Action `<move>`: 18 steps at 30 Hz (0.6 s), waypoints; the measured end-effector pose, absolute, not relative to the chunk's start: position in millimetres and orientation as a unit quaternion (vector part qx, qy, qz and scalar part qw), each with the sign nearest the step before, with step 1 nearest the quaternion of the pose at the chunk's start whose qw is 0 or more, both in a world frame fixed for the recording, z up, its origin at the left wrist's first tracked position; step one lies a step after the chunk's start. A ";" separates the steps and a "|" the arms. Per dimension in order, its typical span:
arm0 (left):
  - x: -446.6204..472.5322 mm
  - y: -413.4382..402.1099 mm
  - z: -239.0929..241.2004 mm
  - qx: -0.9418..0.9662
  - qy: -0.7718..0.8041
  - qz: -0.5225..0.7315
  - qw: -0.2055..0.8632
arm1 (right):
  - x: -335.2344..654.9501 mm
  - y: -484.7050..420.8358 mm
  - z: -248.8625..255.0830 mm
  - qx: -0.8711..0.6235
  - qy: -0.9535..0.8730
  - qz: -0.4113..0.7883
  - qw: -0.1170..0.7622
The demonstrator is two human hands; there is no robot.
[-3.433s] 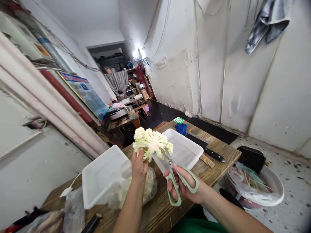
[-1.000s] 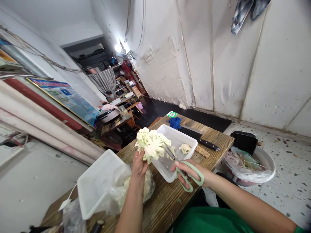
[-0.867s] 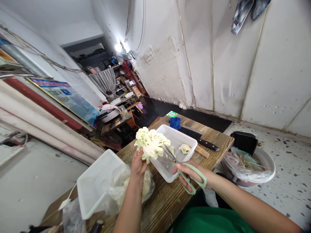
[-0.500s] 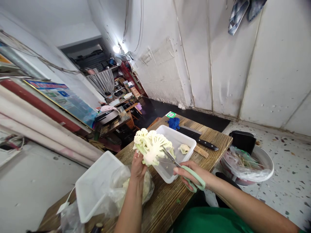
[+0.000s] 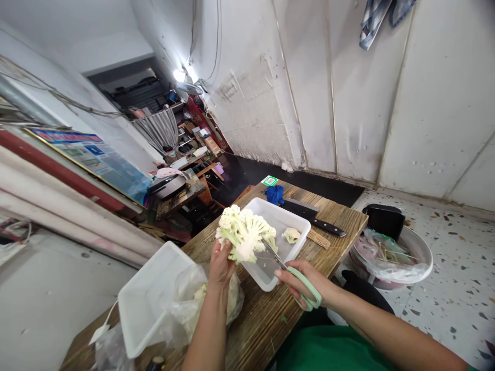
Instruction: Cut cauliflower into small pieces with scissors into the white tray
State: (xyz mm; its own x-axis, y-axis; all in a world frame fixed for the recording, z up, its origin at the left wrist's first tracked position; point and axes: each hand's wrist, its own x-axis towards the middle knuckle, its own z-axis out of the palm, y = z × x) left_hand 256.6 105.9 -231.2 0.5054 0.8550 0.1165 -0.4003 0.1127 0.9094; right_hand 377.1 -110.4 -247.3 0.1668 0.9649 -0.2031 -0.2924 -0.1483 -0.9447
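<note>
Nearest the camera, a green garment [image 5: 328, 353] filled the bottom edge, and both forearms reached out from it over the wooden table [image 5: 263, 319]. The right hand [image 5: 309, 281] was closed around the pale green handles of the scissors [image 5: 294, 275], fingers through the loops, with the blades pointing up and left into the underside of the cauliflower [image 5: 243, 234]; whether the blades were parted or closed could not be told. The left hand [image 5: 221, 265] gripped the cauliflower by its stem from below and held it raised, stalk side toward the camera, above the near left corner of a white tray [image 5: 299, 226]. Just under the left wrist lay a clear bag [image 5: 201, 304] with more pale vegetable inside, touching a second white tray [image 5: 150, 299] that sat tilted at the left end of the table. In the first tray a cut floret [image 5: 291, 235] lay by itself toward the far side. Just beyond that tray were a bundle of skewers [image 5: 319, 238], a black-handled knife [image 5: 313, 219] lying flat, a blue cloth [image 5: 275, 194] and a small green and white card [image 5: 269, 180] at the far edge. To the right of the table, on the speckled floor, stood a bowl [image 5: 419, 255] lined with plastic and a black box [image 5: 384, 220] behind it. Further off, a white wall [image 5: 348, 103] ran along the right, with a checked cloth [image 5: 373, 18] hanging high on it.
</note>
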 end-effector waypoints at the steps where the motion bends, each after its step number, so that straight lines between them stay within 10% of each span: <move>1: 256.5 106.6 -231.3 0.495 0.231 0.445 0.709 | 377.8 -111.4 -248.5 -0.503 -0.325 0.567 0.566; 18: 250.1 112.4 -225.2 0.513 0.239 0.439 0.697 | 421.4 -132.0 -202.6 -0.439 -0.442 0.579 0.526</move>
State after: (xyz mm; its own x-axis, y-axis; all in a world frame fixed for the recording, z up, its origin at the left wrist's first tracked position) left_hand 250.1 112.4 -225.2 0.5000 0.8581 0.1168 -0.3665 0.0875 0.9263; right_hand 421.4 -132.0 -202.6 -0.0625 0.9971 -0.0433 -0.2215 -0.0561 -0.9735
